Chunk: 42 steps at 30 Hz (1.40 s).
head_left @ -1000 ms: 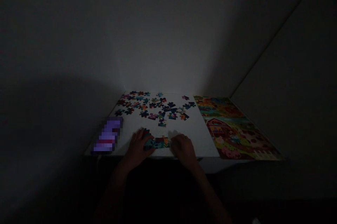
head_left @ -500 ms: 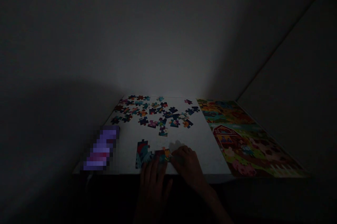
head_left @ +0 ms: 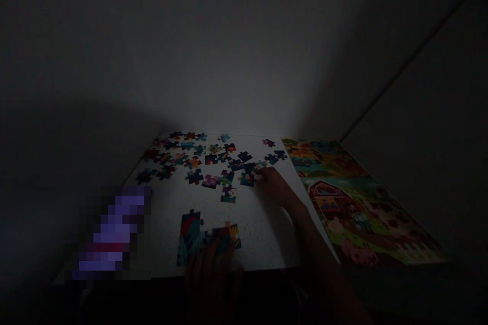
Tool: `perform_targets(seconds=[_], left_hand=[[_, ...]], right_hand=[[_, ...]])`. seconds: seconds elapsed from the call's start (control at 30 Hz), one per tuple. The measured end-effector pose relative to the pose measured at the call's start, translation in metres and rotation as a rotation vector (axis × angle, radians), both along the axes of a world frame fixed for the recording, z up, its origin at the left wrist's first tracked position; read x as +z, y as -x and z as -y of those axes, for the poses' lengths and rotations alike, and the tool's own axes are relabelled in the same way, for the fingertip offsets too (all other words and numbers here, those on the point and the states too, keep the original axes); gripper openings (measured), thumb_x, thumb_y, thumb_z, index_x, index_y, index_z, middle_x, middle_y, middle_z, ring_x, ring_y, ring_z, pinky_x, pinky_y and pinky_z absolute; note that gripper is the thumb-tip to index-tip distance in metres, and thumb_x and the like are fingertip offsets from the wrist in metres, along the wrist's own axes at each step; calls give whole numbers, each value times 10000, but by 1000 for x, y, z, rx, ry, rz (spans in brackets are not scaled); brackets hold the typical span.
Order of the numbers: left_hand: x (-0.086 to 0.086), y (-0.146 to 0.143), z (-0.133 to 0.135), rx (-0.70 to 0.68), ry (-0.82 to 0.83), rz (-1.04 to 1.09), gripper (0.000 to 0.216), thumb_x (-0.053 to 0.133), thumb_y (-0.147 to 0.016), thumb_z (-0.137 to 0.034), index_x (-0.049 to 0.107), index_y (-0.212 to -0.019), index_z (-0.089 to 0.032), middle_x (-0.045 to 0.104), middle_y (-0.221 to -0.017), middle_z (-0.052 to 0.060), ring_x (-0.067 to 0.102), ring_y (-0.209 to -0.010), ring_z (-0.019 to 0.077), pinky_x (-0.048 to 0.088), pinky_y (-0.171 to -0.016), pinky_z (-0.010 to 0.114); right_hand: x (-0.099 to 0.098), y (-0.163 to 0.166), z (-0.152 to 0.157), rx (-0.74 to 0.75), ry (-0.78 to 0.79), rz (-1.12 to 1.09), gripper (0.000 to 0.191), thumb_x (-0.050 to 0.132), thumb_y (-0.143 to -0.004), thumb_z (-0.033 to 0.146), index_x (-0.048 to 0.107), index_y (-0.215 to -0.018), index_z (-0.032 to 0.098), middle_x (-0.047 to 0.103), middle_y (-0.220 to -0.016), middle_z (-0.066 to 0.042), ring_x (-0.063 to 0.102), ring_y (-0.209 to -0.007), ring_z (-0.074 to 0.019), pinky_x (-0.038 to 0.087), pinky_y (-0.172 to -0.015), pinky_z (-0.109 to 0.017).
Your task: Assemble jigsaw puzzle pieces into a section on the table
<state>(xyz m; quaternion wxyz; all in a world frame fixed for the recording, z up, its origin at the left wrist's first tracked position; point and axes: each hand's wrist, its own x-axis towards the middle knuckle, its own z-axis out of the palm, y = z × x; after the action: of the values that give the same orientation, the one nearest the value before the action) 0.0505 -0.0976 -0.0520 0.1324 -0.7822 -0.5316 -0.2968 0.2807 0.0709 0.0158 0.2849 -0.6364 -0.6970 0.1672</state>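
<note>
My left hand [head_left: 211,269] lies with its fingers stretched out over a few joined puzzle pieces [head_left: 189,233] near the front edge of the white table [head_left: 259,243]. An orange and yellow patch [head_left: 232,231] shows on the joined part beyond its fingertips. Farther back, my right hand [head_left: 272,182] is closed, its fingertips down on a puzzle piece [head_left: 261,165] at the right side of the loose pieces. The hand hides part of that spot. Loose dark blue puzzle pieces [head_left: 236,164] lie just left of its fingers.
Many loose puzzle pieces [head_left: 179,158] spread over the back left of the table. A farm picture [head_left: 354,213] and another colourful picture [head_left: 320,157] lie along the right side. A blurred, pixelated purple object [head_left: 114,231] is at the left edge. The room is dark, with a wall behind.
My right hand has left the joined pieces and moved away from me to the loose ones. My left hand stays on the joined pieces. The view has shifted slightly.
</note>
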Motion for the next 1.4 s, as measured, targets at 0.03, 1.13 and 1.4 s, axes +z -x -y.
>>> perform_targets(seconds=[0.03, 1.13, 1.4], left_hand=[[-2, 1, 0, 7, 2, -5, 379, 533, -879, -335, 601, -1246, -269, 582, -1298, 123, 516, -1157, 296, 332, -998, 496], [19, 5, 12, -47, 107, 1, 455, 549, -911, -381, 558, -1350, -263, 558, -1388, 112, 522, -1235, 300, 238, -1133, 545], [19, -1, 14, 24, 144, 52, 409, 558, -913, -406, 612, -1291, -257, 563, -1363, 122, 497, -1238, 314, 236, -1125, 569]], right_hand=[[-1, 6, -5, 34, -9, 25, 248, 614, -834, 247, 684, -1058, 167, 657, -1052, -118, 615, -967, -237, 492, -853, -359], [-15, 25, 127, 208, -74, -53, 406, 708, -744, 200, 632, -1142, 227, 696, -1061, -52, 621, -985, -224, 457, -899, -390], [-14, 32, 138, 259, -91, -43, 379, 701, -811, 270, 649, -1186, 283, 673, -1206, -53, 568, -1165, -248, 374, -1040, -470]])
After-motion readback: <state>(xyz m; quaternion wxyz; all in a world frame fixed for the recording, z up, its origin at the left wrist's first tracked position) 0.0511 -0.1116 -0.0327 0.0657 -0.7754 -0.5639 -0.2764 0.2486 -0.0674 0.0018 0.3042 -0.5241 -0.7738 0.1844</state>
